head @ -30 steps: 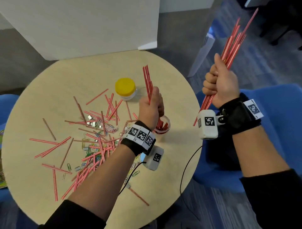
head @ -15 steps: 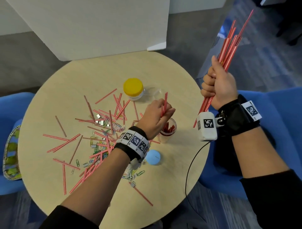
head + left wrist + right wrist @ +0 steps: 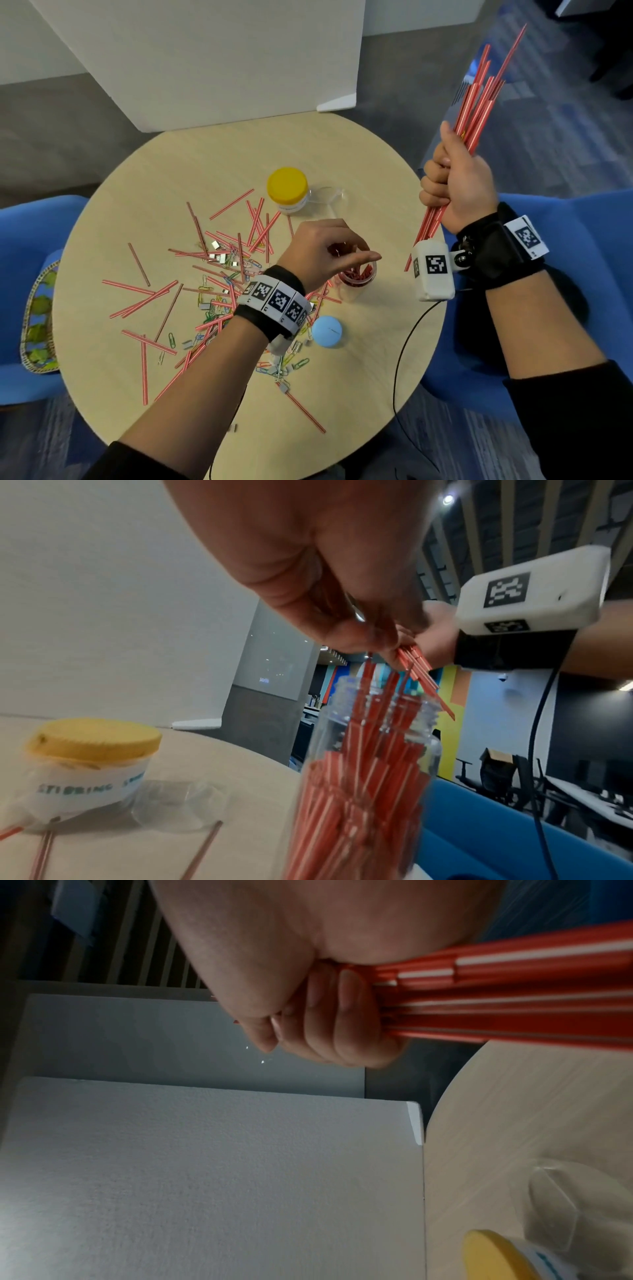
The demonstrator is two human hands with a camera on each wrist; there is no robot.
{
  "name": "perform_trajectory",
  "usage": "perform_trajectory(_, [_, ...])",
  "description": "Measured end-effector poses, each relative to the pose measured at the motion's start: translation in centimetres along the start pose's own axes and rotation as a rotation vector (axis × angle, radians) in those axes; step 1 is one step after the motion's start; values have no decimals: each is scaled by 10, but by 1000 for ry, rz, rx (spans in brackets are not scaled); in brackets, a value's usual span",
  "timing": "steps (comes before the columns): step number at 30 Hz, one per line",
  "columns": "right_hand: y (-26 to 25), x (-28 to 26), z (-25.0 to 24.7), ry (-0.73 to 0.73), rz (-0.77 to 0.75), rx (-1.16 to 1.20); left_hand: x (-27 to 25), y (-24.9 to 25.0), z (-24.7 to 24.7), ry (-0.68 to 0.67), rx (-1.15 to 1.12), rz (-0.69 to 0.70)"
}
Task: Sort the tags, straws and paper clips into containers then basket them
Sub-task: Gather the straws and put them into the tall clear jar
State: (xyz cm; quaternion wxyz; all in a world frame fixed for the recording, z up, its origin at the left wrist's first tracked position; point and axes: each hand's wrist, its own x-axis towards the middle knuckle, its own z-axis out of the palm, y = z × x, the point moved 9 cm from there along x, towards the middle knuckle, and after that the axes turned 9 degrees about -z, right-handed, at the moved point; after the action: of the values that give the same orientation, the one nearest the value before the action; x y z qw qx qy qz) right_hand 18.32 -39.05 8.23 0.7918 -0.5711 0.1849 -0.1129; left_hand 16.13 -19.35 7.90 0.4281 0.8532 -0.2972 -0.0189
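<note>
Since half a second ago our left hand [image 3: 325,251] has let its straws drop into the clear jar [image 3: 363,777] at 4 o'clock on the table [image 3: 359,154] and hovers there relaxed, while our right hand [image 3: 459,185] clenches the next bundle [image 3: 479,92], so many straws wait.

Right hand [image 3: 308,993] in a fist round red straws [image 3: 514,988].
</note>
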Motion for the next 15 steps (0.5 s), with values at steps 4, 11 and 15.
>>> perform_trajectory(4, [-19,-8,14,-59,-60,27,-5,-3,-4,57,-78,-39])
perform_trajectory(11, [-70,-31,41,-178,-200,88,-6,9,-9,72,-38,47])
perform_trajectory(15, [-77,-37,47,-199,-220,70,-12,7,-21,162,-30,60])
